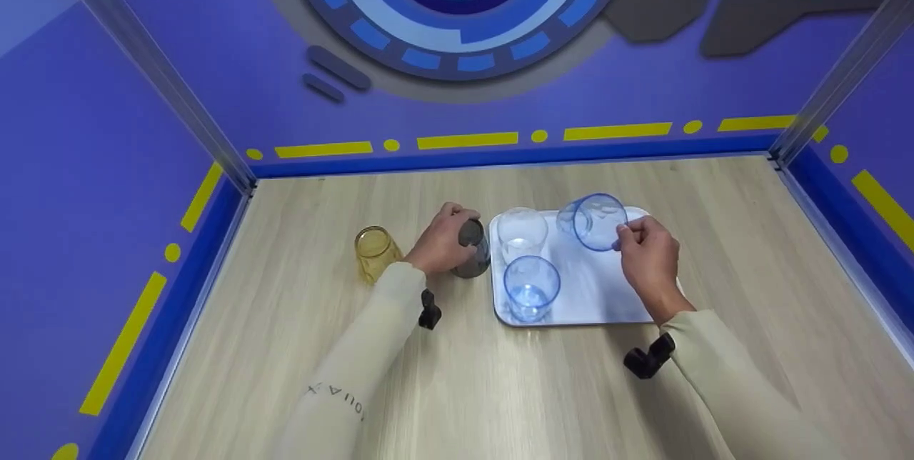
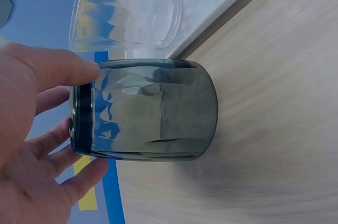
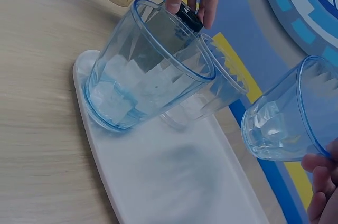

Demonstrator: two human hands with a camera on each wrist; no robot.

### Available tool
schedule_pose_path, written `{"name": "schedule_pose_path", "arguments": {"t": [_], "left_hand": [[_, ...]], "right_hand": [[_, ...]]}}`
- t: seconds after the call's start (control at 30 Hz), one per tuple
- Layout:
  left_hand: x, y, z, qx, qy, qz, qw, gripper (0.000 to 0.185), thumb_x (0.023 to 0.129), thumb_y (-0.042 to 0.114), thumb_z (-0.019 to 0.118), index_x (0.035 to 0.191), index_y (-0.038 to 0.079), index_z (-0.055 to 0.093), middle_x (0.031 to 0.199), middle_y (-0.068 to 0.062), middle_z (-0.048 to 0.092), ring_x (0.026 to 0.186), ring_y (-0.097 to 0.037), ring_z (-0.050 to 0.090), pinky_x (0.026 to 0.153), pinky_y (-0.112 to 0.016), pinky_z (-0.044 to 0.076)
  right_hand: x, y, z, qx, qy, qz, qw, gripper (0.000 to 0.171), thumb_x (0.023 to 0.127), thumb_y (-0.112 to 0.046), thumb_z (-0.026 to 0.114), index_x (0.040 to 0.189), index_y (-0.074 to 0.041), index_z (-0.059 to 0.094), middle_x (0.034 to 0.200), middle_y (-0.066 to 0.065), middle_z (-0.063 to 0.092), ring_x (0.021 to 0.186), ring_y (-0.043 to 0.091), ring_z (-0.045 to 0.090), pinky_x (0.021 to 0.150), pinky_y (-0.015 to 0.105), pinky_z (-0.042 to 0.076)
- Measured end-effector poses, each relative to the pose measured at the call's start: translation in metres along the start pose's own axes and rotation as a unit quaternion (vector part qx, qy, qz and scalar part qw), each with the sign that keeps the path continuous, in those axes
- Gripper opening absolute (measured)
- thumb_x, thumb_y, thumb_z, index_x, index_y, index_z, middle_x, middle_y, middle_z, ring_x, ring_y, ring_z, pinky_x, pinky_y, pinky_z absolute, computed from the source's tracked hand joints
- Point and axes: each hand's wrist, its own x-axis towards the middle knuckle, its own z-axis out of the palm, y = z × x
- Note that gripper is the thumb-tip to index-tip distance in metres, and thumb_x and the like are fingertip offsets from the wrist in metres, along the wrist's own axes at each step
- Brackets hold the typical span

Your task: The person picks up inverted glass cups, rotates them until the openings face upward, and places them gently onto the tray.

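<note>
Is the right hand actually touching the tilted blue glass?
Touching. The head view shows the right hand pinching the tilted blue glass at its rim, with no gap between.

Bright, fairly even light fills the head view, laying a pale sheen on the desk (image 1: 443, 388) in front of the white tray (image 1: 593, 288) and a soft shadow beside the right sleeve (image 1: 742, 374). Both wrist views are dimmer and cooler, with diffuse shadows on the tray and beside the dark glass (image 2: 158, 108). Small highlights glint on the glass, the desk's far edge bends slightly in the left wrist view, and fine grain looks soft.
</note>
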Motion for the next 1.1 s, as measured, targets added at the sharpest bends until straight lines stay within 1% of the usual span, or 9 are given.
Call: {"name": "schedule_pose_path", "arguments": {"t": [0.17,0.3,0.37,0.57,0.7,0.83,0.93,1.1], "left_hand": [[-0.002,0.003,0.000,0.013,-0.014,-0.018,0.9997,0.060,0.084,0.015,0.073,0.139,0.018,0.049,0.142,-0.009,0.036,0.124,-0.023,0.047,0.102,-0.038,0.046],[-0.004,0.005,0.001,0.022,-0.018,-0.025,0.9993,0.063,0.083,0.019,0.074,0.140,0.020,0.048,0.144,-0.007,0.034,0.125,-0.023,0.046,0.102,-0.039,0.046],[-0.006,0.005,0.001,0.027,-0.018,-0.024,0.9992,0.063,0.083,0.020,0.075,0.140,0.020,0.048,0.144,-0.007,0.034,0.125,-0.023,0.046,0.102,-0.039,0.047],[-0.010,0.007,0.002,0.057,-0.022,-0.011,0.9981,0.062,0.084,0.018,0.074,0.140,0.019,0.047,0.145,-0.006,0.035,0.127,-0.023,0.045,0.100,-0.040,0.049],[-0.014,0.009,0.002,0.072,-0.032,-0.008,0.9968,0.061,0.085,0.017,0.073,0.140,0.019,0.046,0.144,-0.006,0.039,0.130,-0.023,0.044,0.103,-0.041,0.046],[-0.017,0.011,0.000,0.089,-0.033,0.015,0.9954,0.059,0.085,0.015,0.072,0.138,0.017,0.048,0.139,-0.006,0.047,0.129,-0.022,0.047,0.106,-0.040,0.044],[-0.021,0.012,-0.002,0.098,-0.035,0.029,0.9941,0.058,0.085,0.014,0.071,0.137,0.016,0.049,0.137,-0.007,0.048,0.127,-0.023,0.047,0.105,-0.040,0.044],[-0.026,0.013,-0.003,0.108,-0.041,0.030,0.9929,0.057,0.085,0.014,0.070,0.138,0.017,0.048,0.138,-0.006,0.048,0.125,-0.023,0.048,0.104,-0.041,0.045]], "right_hand": [[0.000,-0.001,0.001,-0.002,-0.004,0.006,1.000,0.016,0.096,-0.015,0.057,0.087,-0.003,0.063,0.073,0.010,0.066,0.060,0.009,0.050,0.057,0.023,0.038],[-0.001,-0.002,0.002,-0.002,-0.009,0.011,1.000,0.016,0.096,-0.015,0.056,0.089,-0.002,0.063,0.075,0.012,0.066,0.062,0.011,0.051,0.057,0.024,0.038],[-0.002,-0.002,0.003,-0.001,-0.013,0.014,1.000,0.016,0.096,-0.015,0.056,0.089,-0.002,0.063,0.075,0.013,0.066,0.063,0.012,0.052,0.058,0.024,0.039],[-0.002,-0.001,0.005,-0.005,-0.020,0.020,1.000,0.016,0.097,-0.015,0.055,0.091,-0.002,0.063,0.077,0.013,0.066,0.065,0.014,0.053,0.058,0.025,0.039],[0.000,0.000,0.008,-0.009,-0.023,0.019,0.999,0.017,0.097,-0.016,0.055,0.091,-0.002,0.063,0.075,0.011,0.066,0.065,0.013,0.053,0.059,0.026,0.039],[0.002,0.000,0.012,-0.013,-0.021,0.019,1.000,0.017,0.096,-0.017,0.055,0.090,-0.003,0.063,0.075,0.010,0.067,0.065,0.013,0.054,0.060,0.026,0.040],[0.003,0.000,0.014,-0.018,-0.023,0.021,0.999,0.017,0.096,-0.017,0.055,0.090,-0.003,0.063,0.075,0.009,0.068,0.065,0.013,0.054,0.060,0.027,0.040],[0.004,0.000,0.018,-0.025,-0.026,0.023,0.999,0.018,0.096,-0.018,0.056,0.088,-0.004,0.063,0.075,0.009,0.068,0.063,0.013,0.053,0.060,0.027,0.039]]}}
